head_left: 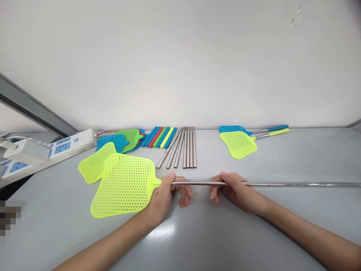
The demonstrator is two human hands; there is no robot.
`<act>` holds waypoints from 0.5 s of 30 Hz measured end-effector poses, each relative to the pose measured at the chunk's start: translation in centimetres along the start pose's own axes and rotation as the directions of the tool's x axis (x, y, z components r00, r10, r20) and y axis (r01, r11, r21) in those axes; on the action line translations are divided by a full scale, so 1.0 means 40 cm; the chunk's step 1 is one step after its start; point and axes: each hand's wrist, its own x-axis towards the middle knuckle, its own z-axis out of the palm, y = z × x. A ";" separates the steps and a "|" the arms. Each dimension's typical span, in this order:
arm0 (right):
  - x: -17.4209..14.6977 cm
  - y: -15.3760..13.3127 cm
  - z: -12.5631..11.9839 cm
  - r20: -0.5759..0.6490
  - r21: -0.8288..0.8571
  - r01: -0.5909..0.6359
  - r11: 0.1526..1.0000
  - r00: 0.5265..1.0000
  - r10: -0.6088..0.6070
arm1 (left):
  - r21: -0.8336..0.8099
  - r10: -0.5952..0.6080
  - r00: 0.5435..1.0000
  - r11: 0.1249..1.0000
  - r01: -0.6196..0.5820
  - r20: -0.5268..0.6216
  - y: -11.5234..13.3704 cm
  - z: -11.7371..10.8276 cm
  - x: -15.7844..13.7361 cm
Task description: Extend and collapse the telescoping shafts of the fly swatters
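My left hand (166,194) is closed round the neck of a yellow-green perforated fly swatter head (125,184), where the head meets a thin metal rod. My right hand (232,188) pinches that telescopic metal rod (293,184) farther along. The rod is drawn out in sections, lies level across the view and runs past the right edge. Head and rod look joined at my left thumb, though the fingers partly hide the joint. Behind my left hand lie several short metal rods (188,150), side by side on the table.
Coloured grip sleeves (160,137) lie in a row by the wall. Left of them are loose swatter heads (113,143). Complete swatters with a yellow head (239,145) and a blue head (232,130) lie back right. A white power strip (63,146) stands left on the grey table (214,241).
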 end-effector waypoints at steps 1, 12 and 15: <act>0.000 0.000 0.001 -0.002 0.011 -0.003 1.000 1.000 0.003 | 0.006 0.003 1.000 1.000 -0.003 -0.001 -0.001 0.000 0.000; 0.006 -0.002 0.001 -0.068 0.090 0.004 0.996 0.998 0.002 | 0.178 0.036 0.999 0.983 -0.038 0.012 0.016 0.015 0.000; 0.005 -0.003 0.002 -0.081 0.085 -0.002 0.996 0.997 0.009 | 0.197 0.039 0.999 0.979 -0.044 0.027 0.018 0.016 0.000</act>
